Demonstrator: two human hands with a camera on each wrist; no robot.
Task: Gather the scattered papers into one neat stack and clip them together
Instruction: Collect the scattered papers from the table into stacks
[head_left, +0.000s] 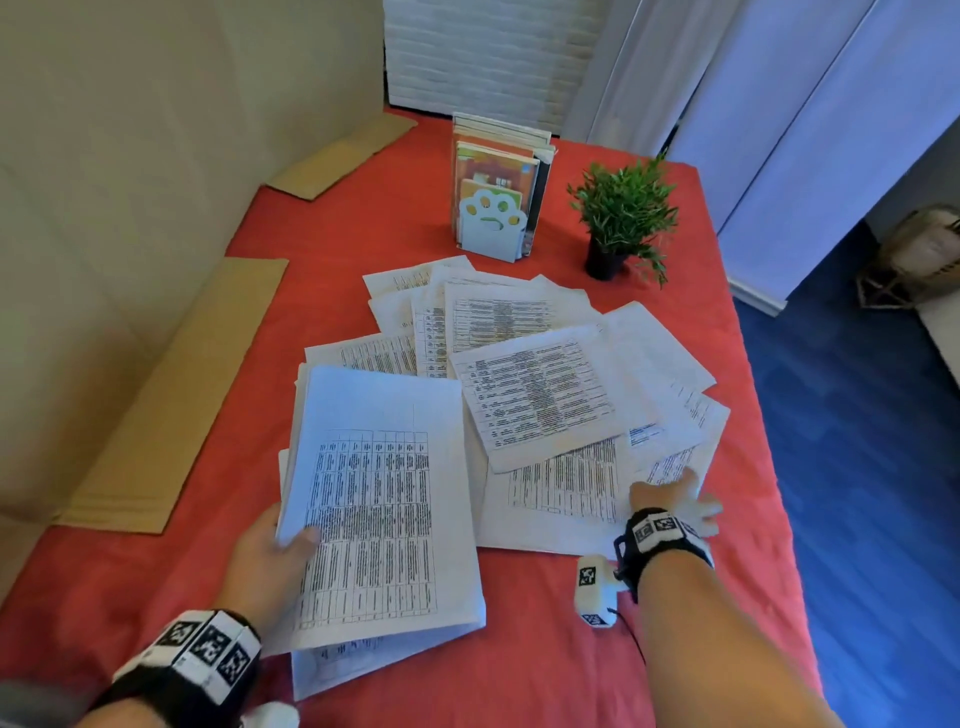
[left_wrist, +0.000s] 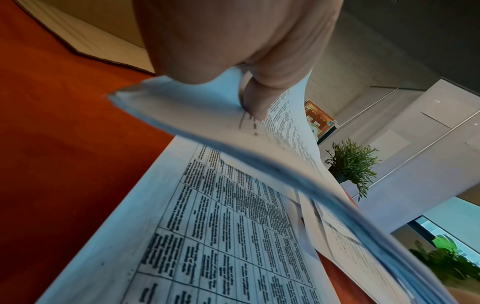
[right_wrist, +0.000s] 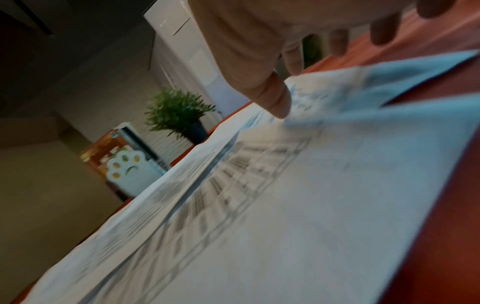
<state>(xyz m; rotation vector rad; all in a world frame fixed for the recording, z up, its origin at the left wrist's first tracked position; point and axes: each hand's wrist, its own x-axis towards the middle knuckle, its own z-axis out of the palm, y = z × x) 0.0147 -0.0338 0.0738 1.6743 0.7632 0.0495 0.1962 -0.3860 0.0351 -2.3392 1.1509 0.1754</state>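
Several printed sheets (head_left: 535, 400) with tables lie fanned across the red tablecloth (head_left: 332, 244). My left hand (head_left: 270, 561) grips a gathered bundle of papers (head_left: 379, 499) by its left edge, thumb on top; the left wrist view shows that bundle (left_wrist: 207, 131) lifted above another sheet (left_wrist: 207, 236). My right hand (head_left: 675, 501) reaches over the lower right sheets with fingers spread, and its thumb (right_wrist: 278, 102) touches a blurred sheet (right_wrist: 285, 195). No clip is visible.
A bookend holder with a paw cutout (head_left: 493, 223) full of books stands at the back, beside a small potted plant (head_left: 623, 218). Cardboard pieces (head_left: 176, 395) lie along the table's left side. The table's right edge drops to a blue floor (head_left: 857, 467).
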